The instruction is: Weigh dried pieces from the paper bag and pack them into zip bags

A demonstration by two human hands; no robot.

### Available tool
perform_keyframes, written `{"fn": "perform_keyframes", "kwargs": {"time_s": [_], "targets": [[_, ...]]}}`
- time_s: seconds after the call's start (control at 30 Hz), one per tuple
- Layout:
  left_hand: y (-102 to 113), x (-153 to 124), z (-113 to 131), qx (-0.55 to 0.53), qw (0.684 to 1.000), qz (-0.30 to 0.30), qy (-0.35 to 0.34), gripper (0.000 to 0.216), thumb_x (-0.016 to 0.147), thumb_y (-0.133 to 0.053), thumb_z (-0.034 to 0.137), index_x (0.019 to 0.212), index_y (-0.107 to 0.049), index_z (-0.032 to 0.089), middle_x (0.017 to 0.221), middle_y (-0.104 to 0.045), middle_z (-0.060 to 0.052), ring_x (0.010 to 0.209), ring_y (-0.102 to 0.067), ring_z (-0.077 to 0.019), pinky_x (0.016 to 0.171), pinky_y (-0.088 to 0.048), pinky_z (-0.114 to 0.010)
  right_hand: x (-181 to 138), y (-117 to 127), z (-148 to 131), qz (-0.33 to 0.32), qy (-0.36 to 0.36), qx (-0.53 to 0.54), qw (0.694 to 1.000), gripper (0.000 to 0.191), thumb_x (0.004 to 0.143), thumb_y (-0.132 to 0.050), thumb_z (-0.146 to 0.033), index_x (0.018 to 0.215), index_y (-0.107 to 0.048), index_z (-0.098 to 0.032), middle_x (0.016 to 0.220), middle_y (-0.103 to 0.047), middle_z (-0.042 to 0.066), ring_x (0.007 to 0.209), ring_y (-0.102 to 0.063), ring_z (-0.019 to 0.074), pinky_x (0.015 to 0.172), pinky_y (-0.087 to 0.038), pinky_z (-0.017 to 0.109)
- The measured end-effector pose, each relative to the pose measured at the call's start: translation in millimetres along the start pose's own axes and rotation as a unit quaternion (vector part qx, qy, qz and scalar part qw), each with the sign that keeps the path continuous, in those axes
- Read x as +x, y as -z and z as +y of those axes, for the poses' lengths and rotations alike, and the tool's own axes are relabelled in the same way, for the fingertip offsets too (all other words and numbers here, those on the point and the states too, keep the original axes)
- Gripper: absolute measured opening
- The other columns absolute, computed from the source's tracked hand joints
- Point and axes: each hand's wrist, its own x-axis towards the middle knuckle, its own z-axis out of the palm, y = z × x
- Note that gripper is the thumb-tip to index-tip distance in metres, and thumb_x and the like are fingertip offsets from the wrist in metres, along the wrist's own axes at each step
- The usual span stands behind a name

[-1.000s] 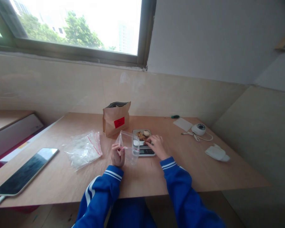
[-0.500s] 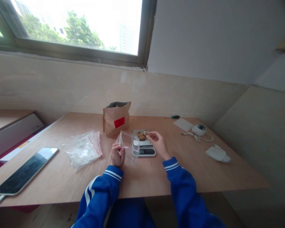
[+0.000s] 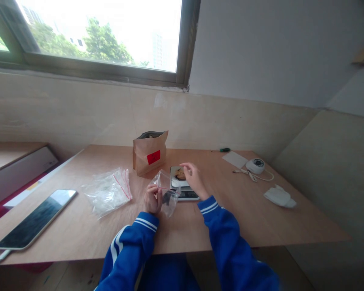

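- Pinching the rim of a small clear bag (image 3: 167,195), my left hand (image 3: 153,199) was closed on it with thumb and fingertips, just above the surface (image 3: 200,226).
- The bag stood roughly upright, its long axis tilted and its red-lined mouth turned up and to the right, toward the scale (image 3: 183,189). Something dark showed through the plastic; I could not tell what.
- My right hand (image 3: 192,178) hovered over the scale's tray, fingers drawn together above the brown pieces (image 3: 180,174). Whether it gripped one, I could not tell.
- The pieces lay beyond the bag and slightly right of it. My right hand was the nearer one, directly over them, and my left stayed on the bag's near side.
- The scale sat just beside the bag, with its display facing me.
- A brown paper bag (image 3: 150,150) with a red label stood open behind the scale, to its left.
- A heap of clear bags (image 3: 107,192) lay left of my left hand, and a phone (image 3: 36,218) lay farther left.
- A round white device (image 3: 256,165) and a white cloth (image 3: 279,196) lay well apart on the right.
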Motion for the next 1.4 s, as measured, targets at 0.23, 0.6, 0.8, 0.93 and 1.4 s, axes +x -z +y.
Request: {"fn": "perform_keyframes", "kwargs": {"time_s": [0.23, 0.6, 0.8, 0.93, 1.4], "targets": [[-3, -8, -8, -0.003, 0.999, 0.029, 0.015, 0.004, 0.089, -0.043, 0.022, 0.089, -0.044, 0.019, 0.081, -0.054, -0.001, 0.065, -0.056, -0.0116, 0.058, -0.044, -0.025, -15, -18, 42, -0.101, 0.085, -0.235, 0.963, 0.030, 0.079, -0.052, -0.008, 0.107, -0.061, -0.017, 0.110, -0.060, 0.012, 0.115, -0.047, 0.0267, 0.095, -0.040, 0.043], [-3, -11, -9, -0.026, 0.999, 0.031, 0.026, 0.005, 0.089, -0.042, 0.024, 0.091, -0.043, 0.019, 0.084, -0.053, -0.002, 0.071, -0.057, -0.0131, 0.059, -0.044, -0.026, -17, -24, 47, -0.073, 0.098, -0.278, 0.953, 0.022, 0.088, -0.047, -0.015, 0.102, -0.065, -0.021, 0.104, -0.067, 0.010, 0.110, -0.051, 0.0262, 0.089, -0.037, 0.041], [-2, -8, -6, -0.003, 0.999, 0.029, 0.017, 0.005, 0.089, -0.042, 0.023, 0.089, -0.044, 0.018, 0.083, -0.055, -0.002, 0.067, -0.057, -0.0121, 0.057, -0.044, -0.025, -12, -8, 13, 0.035, -0.004, -0.083, 0.996, 0.019, 0.081, -0.055, -0.022, 0.094, -0.068, -0.020, 0.095, -0.070, 0.007, 0.087, -0.058, 0.0227, 0.079, -0.043, 0.037], [-2, -6, -5, -0.002, 0.999, 0.029, 0.026, 0.008, 0.090, -0.042, 0.026, 0.088, -0.044, 0.019, 0.081, -0.054, -0.002, 0.066, -0.057, -0.0119, 0.056, -0.045, -0.025, -5, 7, -18, 0.067, -0.090, 0.166, 0.980, 0.030, 0.079, -0.058, -0.036, 0.100, -0.066, -0.016, 0.091, -0.071, 0.008, 0.074, -0.061, 0.0180, 0.070, -0.049, 0.033], [-6, -12, -7, -0.010, 0.995, 0.072, 0.061, 0.009, 0.089, -0.042, 0.027, 0.087, -0.045, 0.018, 0.081, -0.056, -0.003, 0.070, -0.057, -0.0147, 0.060, -0.046, -0.031, 1, -5, 19, 0.040, -0.009, -0.137, 0.990, 0.032, 0.084, -0.047, -0.021, 0.112, -0.062, -0.016, 0.122, -0.057, 0.014, 0.115, -0.049, 0.0272, 0.096, -0.037, 0.045]]}}
